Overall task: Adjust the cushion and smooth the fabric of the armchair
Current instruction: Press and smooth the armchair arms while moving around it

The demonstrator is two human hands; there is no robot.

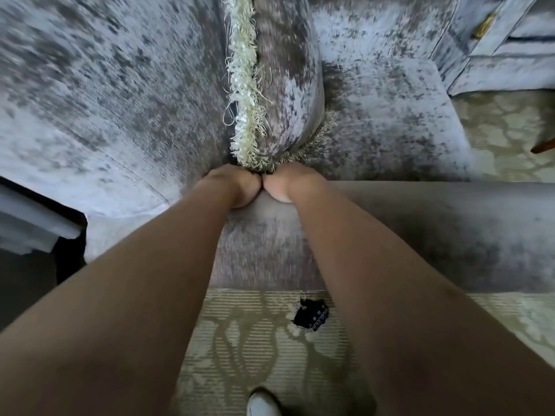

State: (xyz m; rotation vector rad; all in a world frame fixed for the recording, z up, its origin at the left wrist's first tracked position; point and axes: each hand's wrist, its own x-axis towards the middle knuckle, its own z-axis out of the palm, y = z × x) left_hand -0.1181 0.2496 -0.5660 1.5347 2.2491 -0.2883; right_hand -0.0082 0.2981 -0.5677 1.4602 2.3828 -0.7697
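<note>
A mottled grey velvet cushion (288, 85) with a cream fringe stands on edge on the armchair seat (390, 124), leaning against the backrest (105, 100). My left hand (232, 184) and my right hand (288, 183) meet side by side at the cushion's near bottom corner, over the padded armrest (420, 235). Both hands are curled downward with the fingers hidden under the fringe. They appear to grip the cushion's lower edge. Both forearms reach in from the bottom of the view.
A second piece of matching grey furniture (495, 55) stands at the top right. A beige patterned carpet (255, 340) lies below, with a small black object (310, 316) on it and a white shoe tip (261, 403). White items (30, 226) sit at the left edge.
</note>
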